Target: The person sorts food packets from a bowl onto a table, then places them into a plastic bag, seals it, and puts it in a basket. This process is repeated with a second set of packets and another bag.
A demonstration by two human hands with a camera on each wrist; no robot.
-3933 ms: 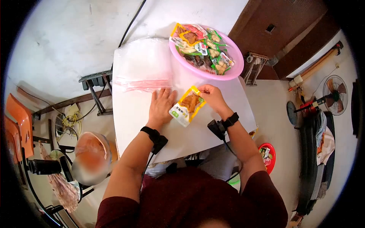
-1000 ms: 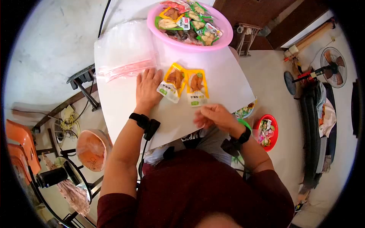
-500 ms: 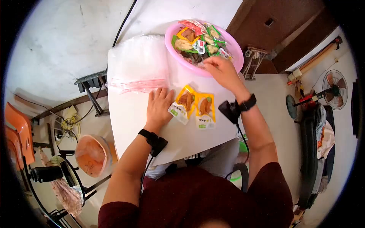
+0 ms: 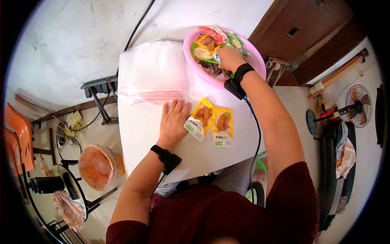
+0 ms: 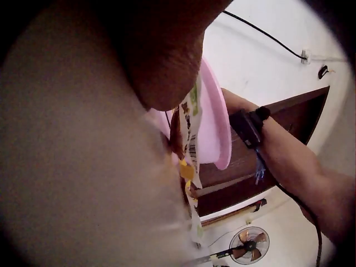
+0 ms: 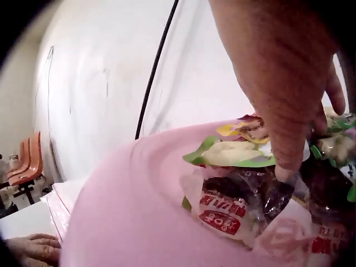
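Note:
Flat on the white table (image 4: pixel 140 148) lies my left hand (image 4: pixel 174 124), its fingertips at the pink-edged side of a stack of clear bags (image 4: pixel 154 73). Beside it, two yellow-edged food packets (image 4: pixel 223 123) lie side by side, the nearer one by its thumb. My right hand (image 4: pixel 230 59) reaches into a pink basin (image 4: pixel 260 67) of assorted packets. In the right wrist view, the thumb of the right hand (image 6: pixel 289 105) touches dark, clear-wrapped packets (image 6: pixel 228 206) beside a green-edged pale packet (image 6: pixel 236 153); the other fingers are spread and partly hidden.
Behind the table stands a wall with a black cable (image 4: pixel 140 26). On the left are a black-legged stand (image 4: pixel 97 93), an orange bucket (image 4: pixel 97 166) and orange chairs (image 4: pixel 18 134). A fan (image 4: pixel 358 105) stands at the far right.
My right hand let go of a yellow-edged packet, now on the table next to another, and moved up over the basin's near rim, then down among its packets. The left hand stayed flat.

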